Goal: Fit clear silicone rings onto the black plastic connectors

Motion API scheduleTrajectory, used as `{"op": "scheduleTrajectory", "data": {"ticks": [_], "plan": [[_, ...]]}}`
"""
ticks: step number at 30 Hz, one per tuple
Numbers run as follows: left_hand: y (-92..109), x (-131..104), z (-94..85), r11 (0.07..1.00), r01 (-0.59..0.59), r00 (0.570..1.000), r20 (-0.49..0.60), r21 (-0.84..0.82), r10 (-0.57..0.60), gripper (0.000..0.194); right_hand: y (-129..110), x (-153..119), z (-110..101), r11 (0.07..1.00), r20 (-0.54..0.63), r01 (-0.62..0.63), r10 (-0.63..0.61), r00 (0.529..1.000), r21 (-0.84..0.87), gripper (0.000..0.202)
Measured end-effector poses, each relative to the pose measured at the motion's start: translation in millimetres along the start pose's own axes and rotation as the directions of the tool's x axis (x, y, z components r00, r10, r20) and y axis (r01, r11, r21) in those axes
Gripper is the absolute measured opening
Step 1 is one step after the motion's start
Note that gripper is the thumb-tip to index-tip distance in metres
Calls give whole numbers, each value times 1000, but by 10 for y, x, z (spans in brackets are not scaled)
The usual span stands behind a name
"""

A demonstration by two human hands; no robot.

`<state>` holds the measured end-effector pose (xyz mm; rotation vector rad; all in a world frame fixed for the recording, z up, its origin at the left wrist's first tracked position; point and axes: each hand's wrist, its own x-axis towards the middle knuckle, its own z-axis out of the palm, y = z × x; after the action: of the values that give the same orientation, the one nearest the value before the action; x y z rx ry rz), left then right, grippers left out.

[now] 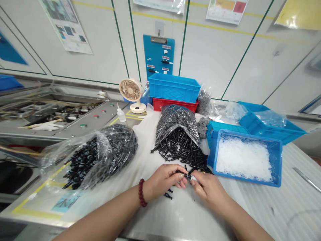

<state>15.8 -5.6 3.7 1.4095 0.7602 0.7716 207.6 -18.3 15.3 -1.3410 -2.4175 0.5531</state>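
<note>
My left hand (pixel 163 180), with a red bead bracelet on the wrist, pinches a slim black part (pixel 185 173) over the table's middle. From the other side, my right hand (pixel 209 187) grips a small white piece (pixel 193 177) at the black part's end; whether it is a ring or a cap I cannot tell. A few black parts (pixel 168 195) lie beneath my left hand. Just beyond both hands, a clear plastic bag (pixel 177 115) spills many similar black parts (pixel 180 144) onto the table.
At right, a blue bin (pixel 247 180) holds translucent white rings (pixel 243 159). Another clear bag (pixel 120 144) of black parts lies left. Behind stand a fan (pixel 131 92), a squeeze bottle (pixel 121 114), a blue crate (pixel 173 88) on a red one (pixel 163 104). A metal strip (pixel 307 179) lies far right.
</note>
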Motion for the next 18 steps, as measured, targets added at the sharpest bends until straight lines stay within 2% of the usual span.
{"op": "scheduleTrajectory", "data": {"ticks": [5, 7, 9, 13, 18], "plan": [[-7, -3, 2, 1000, -4, 1000, -11, 20, 4, 27, -14, -1, -12, 999, 7, -40, 40, 999, -4, 15], [-26, -3, 7, 999, -31, 999, -34, 20, 31, 22, -20, -4, -19, 996, 5, -88, 88, 996, 18, 13], [-51, -2, 18, 997, -73, 996, -56, 40, 75, 15, -20, -4, -20, 990, 1, -125, 125, 992, 63, 20], [-79, -11, 38, 984, -132, 986, -83, 120, 142, 7, 1, 3, -4, 982, -48, -104, 112, 993, 157, 22], [-65, -24, 28, 970, -141, 976, -139, 198, 170, 7, 3, -6, -12, 985, -50, -101, 109, 993, 140, 18]]}}
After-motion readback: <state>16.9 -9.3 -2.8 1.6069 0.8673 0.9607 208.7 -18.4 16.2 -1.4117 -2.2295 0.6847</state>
